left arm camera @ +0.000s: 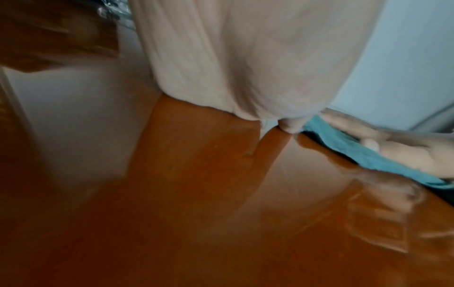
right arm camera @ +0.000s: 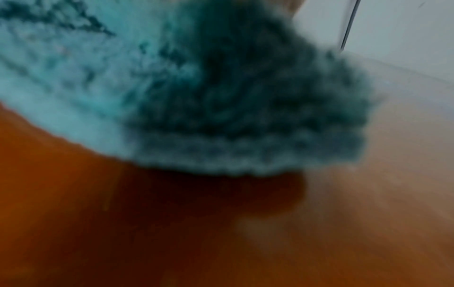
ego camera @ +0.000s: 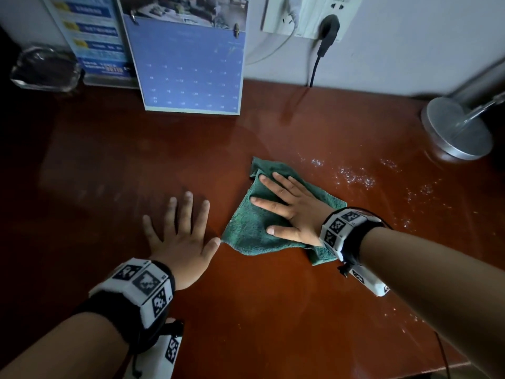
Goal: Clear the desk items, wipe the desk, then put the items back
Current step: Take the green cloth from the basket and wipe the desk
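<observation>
A green cloth [ego camera: 251, 222] lies crumpled on the red-brown desk [ego camera: 273, 310] near its middle. My right hand [ego camera: 287, 206] presses flat on the cloth with straight, spread fingers. My left hand [ego camera: 180, 231] lies flat on the bare desk just left of the cloth, fingers spread, thumb tip near the cloth's corner. In the left wrist view the cloth [left arm camera: 383, 157] appears teal under the right hand [left arm camera: 393, 147]. The right wrist view is filled by blurred cloth [right arm camera: 221, 97] over the desk [right arm camera: 123, 233].
A blue desk calendar [ego camera: 188, 69] stands at the back, with a poster stand [ego camera: 93, 39] and a glass ashtray [ego camera: 45, 68] to its left. A metal lamp base [ego camera: 456, 127] sits at the right. A black plug and cable [ego camera: 322, 42] hang from the wall socket. Water droplets [ego camera: 355, 176] speckle the desk right of the cloth.
</observation>
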